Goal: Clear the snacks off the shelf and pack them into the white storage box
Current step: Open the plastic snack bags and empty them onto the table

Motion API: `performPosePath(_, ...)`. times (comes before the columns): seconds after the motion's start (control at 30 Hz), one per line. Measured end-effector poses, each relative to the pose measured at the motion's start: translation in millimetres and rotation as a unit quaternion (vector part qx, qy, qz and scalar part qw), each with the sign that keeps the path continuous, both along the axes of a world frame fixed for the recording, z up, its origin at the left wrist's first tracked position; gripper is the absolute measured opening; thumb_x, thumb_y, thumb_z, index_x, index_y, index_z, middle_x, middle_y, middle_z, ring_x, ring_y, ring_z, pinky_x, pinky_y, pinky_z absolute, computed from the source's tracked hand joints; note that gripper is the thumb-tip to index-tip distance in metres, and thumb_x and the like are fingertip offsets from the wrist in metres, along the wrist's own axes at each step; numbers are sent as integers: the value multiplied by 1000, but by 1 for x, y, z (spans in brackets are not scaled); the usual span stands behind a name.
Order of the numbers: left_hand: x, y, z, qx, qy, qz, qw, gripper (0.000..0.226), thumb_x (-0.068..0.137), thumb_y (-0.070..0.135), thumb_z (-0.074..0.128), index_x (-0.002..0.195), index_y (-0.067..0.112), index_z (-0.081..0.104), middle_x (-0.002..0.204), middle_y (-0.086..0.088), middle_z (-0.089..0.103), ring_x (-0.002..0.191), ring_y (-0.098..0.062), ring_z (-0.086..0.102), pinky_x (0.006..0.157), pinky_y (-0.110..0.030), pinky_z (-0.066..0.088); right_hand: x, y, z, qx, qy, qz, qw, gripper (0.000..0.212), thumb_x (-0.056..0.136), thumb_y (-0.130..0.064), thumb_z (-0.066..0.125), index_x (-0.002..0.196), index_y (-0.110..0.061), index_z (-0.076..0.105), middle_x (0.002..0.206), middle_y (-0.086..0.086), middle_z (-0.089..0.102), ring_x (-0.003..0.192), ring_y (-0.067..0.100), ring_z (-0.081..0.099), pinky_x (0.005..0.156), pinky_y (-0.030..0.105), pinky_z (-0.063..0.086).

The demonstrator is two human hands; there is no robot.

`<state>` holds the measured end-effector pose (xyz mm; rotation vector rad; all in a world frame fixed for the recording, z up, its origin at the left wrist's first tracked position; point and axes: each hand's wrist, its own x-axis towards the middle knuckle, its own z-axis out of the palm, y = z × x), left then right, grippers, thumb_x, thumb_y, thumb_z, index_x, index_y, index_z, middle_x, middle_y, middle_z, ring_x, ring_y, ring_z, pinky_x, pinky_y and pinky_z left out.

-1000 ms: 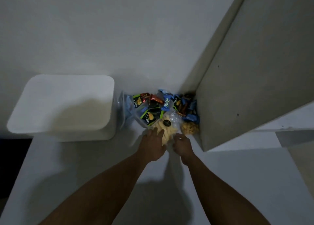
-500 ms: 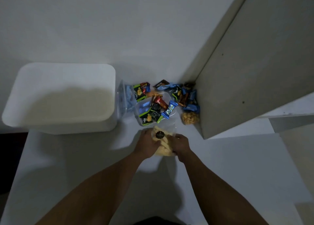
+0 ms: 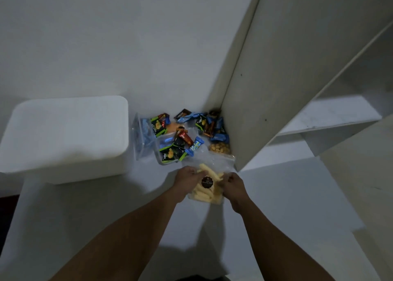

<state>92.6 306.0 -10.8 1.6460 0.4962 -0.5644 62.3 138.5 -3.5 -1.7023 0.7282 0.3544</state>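
Here the clear bag of pale sticks (image 3: 204,193) is over the shelf (image 3: 293,200), gripped by the left hand (image 3: 187,182) and right hand (image 3: 233,185), one at each side with fingers curled. Just behind lie loose snack packets (image 3: 182,139), and the white box (image 3: 63,136) is at their left.

dim, soft (wide-angle edges bend)

Storage box (image 3: 63,136) left; snack pile (image 3: 182,136) between it and shelf panel (image 3: 297,72); held bag (image 3: 207,187) before pile.

Dim white wall (image 3: 106,36) meets a beige panel (image 3: 297,68).
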Motion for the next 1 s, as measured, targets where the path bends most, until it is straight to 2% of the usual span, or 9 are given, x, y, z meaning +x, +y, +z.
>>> performPosePath(0.1,6,-2,25,10,-74,-11,997,39,70,38,86,73,13,57,74,-3,60,70,-16,59,63,-30,48,3,-3,22,39,-23,9,999,30,80,4,62,103,-14,63,111,17,64,103,33,66,89,56,56)
performPosePath(0.23,19,9,63,5,-132,-6,991,36,70,34,86,82,13,59,85,-6,66,81,-20,65,71,-35,52,17,4,63,97,-61,66,991,27,89,6,54,115,-3,57,107,15,65,93,26,66,73,38,61)
performPosePath(0.4,34,35,109,-29,-210,22,977,35,79,30,80,98,3,67,95,-15,71,85,-21,70,67,-28,57,44,30,119,65,-140,114,981,20,98,-25,58,107,-9,67,111,18,69,99,32,67,85,48,58)
performPosePath(0.47,43,47,126,-20,-218,10,976,35,78,32,80,94,4,69,95,-17,72,88,-28,70,77,-36,58,57,43,144,55,-211,94,971,26,98,-32,58,106,-10,69,105,17,71,90,24,69,78,39,57)
performPosePath(0.6,54,66,162,-23,-237,30,971,10,79,14,77,83,11,68,77,0,71,77,-15,68,68,-28,54,75,66,188,55,-314,43,947,24,100,-22,56,102,0,67,86,4,70,70,0,66,64,18,54)
performPosePath(0.67,58,74,177,-36,-259,52,964,11,76,11,78,84,11,71,82,-4,73,82,-21,68,73,-35,55,81,78,200,64,-336,43,939,22,99,-20,57,101,1,66,85,6,71,73,6,69,66,23,55)
performPosePath(0.77,61,86,205,-74,-314,102,941,11,77,13,81,85,16,75,90,-5,76,84,-18,70,79,-33,55,86,92,214,83,-355,50,930,21,100,-20,57,102,0,64,85,7,71,78,19,70,70,34,55)
performPosePath(0.9,60,96,238,-114,-359,122,918,8,80,7,77,87,8,74,84,-11,75,77,-25,71,79,-42,56,87,105,231,101,-386,50,915,21,100,-23,56,102,-4,63,84,4,71,77,18,71,65,31,56)
performPosePath(1.0,58,99,254,-129,-374,117,911,10,81,7,76,90,4,73,83,-10,75,74,-25,71,77,-40,56,87,111,247,125,-405,39,905,17,100,-23,55,100,-8,63,84,1,71,78,17,71,63,29,55)
